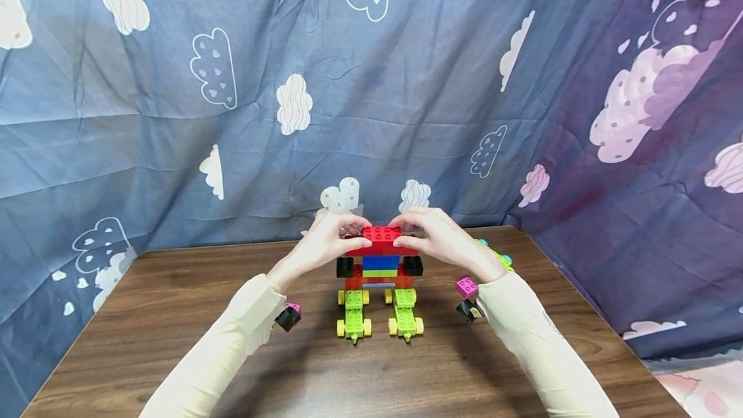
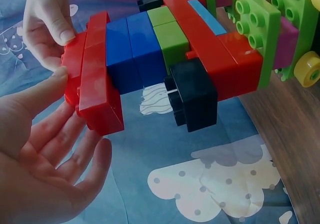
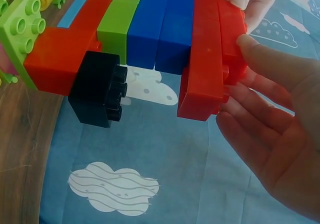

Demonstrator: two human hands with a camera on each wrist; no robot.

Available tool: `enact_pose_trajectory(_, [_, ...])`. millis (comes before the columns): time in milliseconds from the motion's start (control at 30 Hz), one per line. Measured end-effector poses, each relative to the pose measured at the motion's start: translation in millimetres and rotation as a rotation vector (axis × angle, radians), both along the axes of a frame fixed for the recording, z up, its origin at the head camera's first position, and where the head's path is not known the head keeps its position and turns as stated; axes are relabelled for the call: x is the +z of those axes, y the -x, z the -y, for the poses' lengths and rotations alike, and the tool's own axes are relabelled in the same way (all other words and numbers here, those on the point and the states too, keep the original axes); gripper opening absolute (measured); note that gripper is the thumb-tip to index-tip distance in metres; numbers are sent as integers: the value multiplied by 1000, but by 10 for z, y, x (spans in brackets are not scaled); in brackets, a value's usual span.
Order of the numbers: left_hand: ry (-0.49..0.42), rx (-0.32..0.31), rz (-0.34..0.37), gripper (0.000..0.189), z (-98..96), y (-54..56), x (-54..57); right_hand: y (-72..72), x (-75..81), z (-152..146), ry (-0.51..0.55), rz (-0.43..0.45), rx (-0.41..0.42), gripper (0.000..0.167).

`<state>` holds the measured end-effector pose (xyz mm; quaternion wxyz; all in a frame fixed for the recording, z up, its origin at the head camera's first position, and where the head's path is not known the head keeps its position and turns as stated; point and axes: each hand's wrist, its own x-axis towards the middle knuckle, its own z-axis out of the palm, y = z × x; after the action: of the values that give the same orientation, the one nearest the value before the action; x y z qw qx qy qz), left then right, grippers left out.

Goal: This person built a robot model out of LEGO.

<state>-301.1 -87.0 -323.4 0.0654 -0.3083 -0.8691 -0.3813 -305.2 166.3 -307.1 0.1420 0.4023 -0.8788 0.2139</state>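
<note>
A toy-brick structure stands upright at the middle of the table in the head view. On its top lies a red brick, its ends gripped between thumb and fingers by my left hand and my right hand. Beneath it runs a wider red row, then blue bricks, a lime green layer and a red base with a light blue strip. A black brick sticks out on each side. Two lime green wheeled bases with yellow wheels carry it all.
On the wooden table, a magenta brick and a black piece lie by the right forearm. A black brick sits beside the left sleeve. Further right is a lime green piece. Behind hangs a blue cloud-print cloth.
</note>
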Motion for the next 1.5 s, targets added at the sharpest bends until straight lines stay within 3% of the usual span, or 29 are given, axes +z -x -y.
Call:
enact_pose_trajectory(267, [18, 3, -13, 31, -10, -2, -13, -20, -20, -12, -34, -45, -18, 30])
enact_pose_trajectory(633, [22, 11, -47, 32, -5, 14, -1, -46, -43, 5, 55, 4, -31, 31])
enact_pose_trajectory(1100, [38, 28, -68, 32, -16, -17, -10, -45, -64, 1, 69, -2, -44, 32])
enact_pose_trajectory(1500, [24, 30, -31, 34, -23, -24, -28, -44, -85, -6, 93, 4, -41, 32])
